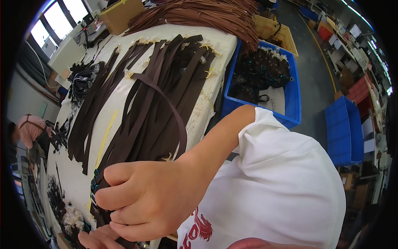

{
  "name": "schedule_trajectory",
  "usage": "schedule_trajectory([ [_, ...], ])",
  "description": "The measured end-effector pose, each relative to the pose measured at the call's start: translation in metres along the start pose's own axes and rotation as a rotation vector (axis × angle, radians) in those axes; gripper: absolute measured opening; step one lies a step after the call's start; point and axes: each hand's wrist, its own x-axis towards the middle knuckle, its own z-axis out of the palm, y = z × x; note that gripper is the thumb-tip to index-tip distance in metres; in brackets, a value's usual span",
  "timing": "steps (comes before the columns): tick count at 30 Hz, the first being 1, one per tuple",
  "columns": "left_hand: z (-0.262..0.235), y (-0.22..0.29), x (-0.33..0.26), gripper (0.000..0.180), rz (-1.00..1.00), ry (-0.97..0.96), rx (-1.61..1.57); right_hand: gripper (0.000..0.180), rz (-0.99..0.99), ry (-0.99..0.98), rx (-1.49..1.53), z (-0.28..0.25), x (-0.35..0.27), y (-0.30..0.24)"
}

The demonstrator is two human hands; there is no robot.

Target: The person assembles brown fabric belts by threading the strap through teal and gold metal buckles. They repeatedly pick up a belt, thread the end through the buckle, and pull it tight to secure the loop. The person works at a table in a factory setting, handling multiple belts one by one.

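Long dark brown straps (157,124) lie bunched side by side on the white table (182,31), with clear and gold-coloured bits at their far ends. Over their near end is my right hand (145,199), closed, its fingers curled in; what it grips is hidden beneath it. Just below it, at the lower edge, my left hand (99,238) shows only in part, its fingers bent and pressed together beside dark strap material. I cannot make out what it holds. Small teal-edged buckles (94,182) sit on the straps beside my right knuckles. One strap (172,106) arches over the others.
A thick pile of brown straps (199,18) covers the table's far end. Right of the table stands a blue crate (295,95) of dark buckled straps, with a yellow crate (286,39) behind. Black bundles (83,79) line the left edge. Another person (33,130) is at far left.
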Motion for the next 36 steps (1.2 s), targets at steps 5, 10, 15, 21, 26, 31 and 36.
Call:
schedule_trajectory([
  [5,0.002,-0.005,-0.003,0.038,-0.173,0.047,0.059,0.021,0.903,-0.466,1.002,0.007,-0.037,-0.010],
  [10,-0.022,0.003,-0.025,0.015,-0.451,-0.117,0.283,0.028,0.994,-0.972,1.148,0.016,-0.056,-0.003],
  [15,-0.024,-0.004,-0.062,0.009,-0.763,-0.003,0.826,0.031,0.970,-1.119,1.264,0.028,-0.073,0.009],
  [21,-0.008,-0.030,-0.061,0.005,-0.651,-0.073,0.895,0.017,1.239,-1.189,1.533,0.042,-0.103,0.003],
  [26,-0.035,-0.022,-0.095,0.025,-0.990,0.264,0.508,0.014,1.232,-1.094,1.409,0.049,-0.123,-0.009],
  [31,-0.039,-0.049,-0.093,0.007,-0.883,0.047,0.736,0.027,1.491,-1.047,1.154,0.032,-0.115,-0.020],
  [36,-0.025,-0.043,-0.105,0.011,-0.938,0.164,0.650,0.028,1.475,-1.212,1.151,0.026,-0.098,-0.021],
])
